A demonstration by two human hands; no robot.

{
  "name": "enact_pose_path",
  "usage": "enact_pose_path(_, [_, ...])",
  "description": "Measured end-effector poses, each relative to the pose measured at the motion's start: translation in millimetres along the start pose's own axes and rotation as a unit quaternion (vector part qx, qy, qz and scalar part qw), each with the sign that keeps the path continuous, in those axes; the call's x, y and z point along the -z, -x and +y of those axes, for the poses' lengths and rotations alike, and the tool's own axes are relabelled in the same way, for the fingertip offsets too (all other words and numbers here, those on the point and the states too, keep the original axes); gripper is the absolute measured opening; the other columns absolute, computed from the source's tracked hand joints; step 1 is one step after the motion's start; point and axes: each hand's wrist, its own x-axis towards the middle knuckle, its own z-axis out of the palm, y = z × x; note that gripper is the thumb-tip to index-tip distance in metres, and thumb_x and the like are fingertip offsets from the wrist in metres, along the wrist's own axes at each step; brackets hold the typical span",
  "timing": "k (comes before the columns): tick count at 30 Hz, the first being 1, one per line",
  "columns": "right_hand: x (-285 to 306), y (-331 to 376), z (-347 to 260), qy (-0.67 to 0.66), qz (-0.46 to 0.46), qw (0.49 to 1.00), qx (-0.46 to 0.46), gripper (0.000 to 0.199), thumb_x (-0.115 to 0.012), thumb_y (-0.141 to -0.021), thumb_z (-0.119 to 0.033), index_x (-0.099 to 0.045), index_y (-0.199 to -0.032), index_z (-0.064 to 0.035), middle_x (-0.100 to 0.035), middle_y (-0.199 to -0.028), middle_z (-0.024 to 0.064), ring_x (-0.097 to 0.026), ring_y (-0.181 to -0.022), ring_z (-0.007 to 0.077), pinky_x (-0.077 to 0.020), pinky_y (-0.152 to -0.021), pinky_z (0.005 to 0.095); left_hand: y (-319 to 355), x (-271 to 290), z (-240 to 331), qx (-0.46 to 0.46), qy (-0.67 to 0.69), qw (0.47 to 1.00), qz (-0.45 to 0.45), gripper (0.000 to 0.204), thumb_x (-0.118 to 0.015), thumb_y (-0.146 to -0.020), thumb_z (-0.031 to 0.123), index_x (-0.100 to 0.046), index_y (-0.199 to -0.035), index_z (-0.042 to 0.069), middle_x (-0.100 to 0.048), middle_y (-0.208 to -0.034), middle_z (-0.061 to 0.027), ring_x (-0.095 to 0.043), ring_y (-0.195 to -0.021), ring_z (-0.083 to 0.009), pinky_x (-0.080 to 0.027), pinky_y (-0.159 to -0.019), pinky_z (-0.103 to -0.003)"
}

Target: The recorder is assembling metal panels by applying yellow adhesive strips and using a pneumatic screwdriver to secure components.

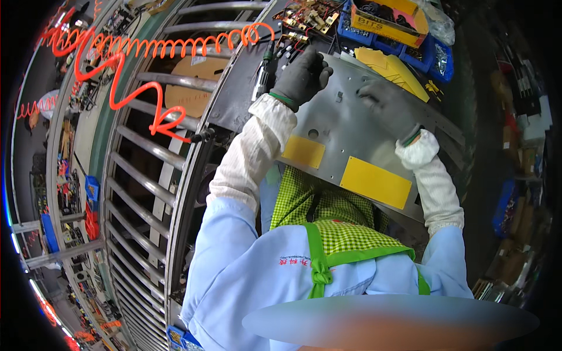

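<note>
A grey sheet-metal panel (331, 131) with small holes lies in front of me, reaching over my lap. Two yellow rectangular pieces (374, 182) are on its near part. My left hand (301, 81), in a dark grey glove, is over the panel's far left corner with its fingers curled; whatever they may hold is hidden. Above the panel's right side is my right hand (393, 110), gloved too, its fingers reaching inward and slightly blurred, with nothing visible in them. Left of my left hand lies an air screwdriver (262, 75) on an orange coiled hose (205, 45).
Yellow sheets (391, 70) lie behind the panel. Blue bins (443, 60) of small parts and a yellow-red box (389, 22) stand at the far right. Small metal assemblies (313, 14) are piled at the back. A metal roller conveyor (149, 158) runs along my left.
</note>
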Motion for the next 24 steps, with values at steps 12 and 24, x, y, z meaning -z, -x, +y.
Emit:
enact_pose_path(12, [-78.1,13.6,-70.7,-0.058,-0.158,0.982,0.082,0.018,-0.069,-0.079,-0.014,-0.068,-0.097,-0.0157,-0.062,-0.106,0.0049,-0.058,-0.107,0.0267,-0.0448,-0.093,0.0427,144.7,32.2,-14.2,-0.070,-0.705,0.706,0.011,0.021,-0.063,-0.084,0.023,-0.066,-0.101,0.012,-0.066,-0.089,-0.0128,-0.064,-0.083,-0.0345,-0.051,-0.072,-0.044])
enact_pose_path(24, [-92.8,20.8,-85.4,-0.069,-0.082,0.992,-0.059,0.011,-0.070,-0.081,-0.019,-0.068,-0.089,-0.0116,-0.064,-0.098,0.0046,-0.059,-0.097,0.0273,-0.0463,-0.087,0.0408,150.2,33.3,-20.4,-0.098,-0.760,0.640,-0.054,0.029,-0.064,-0.077,0.016,-0.062,-0.106,0.015,-0.063,-0.090,-0.0099,-0.063,-0.086,-0.0340,-0.050,-0.072,-0.045])
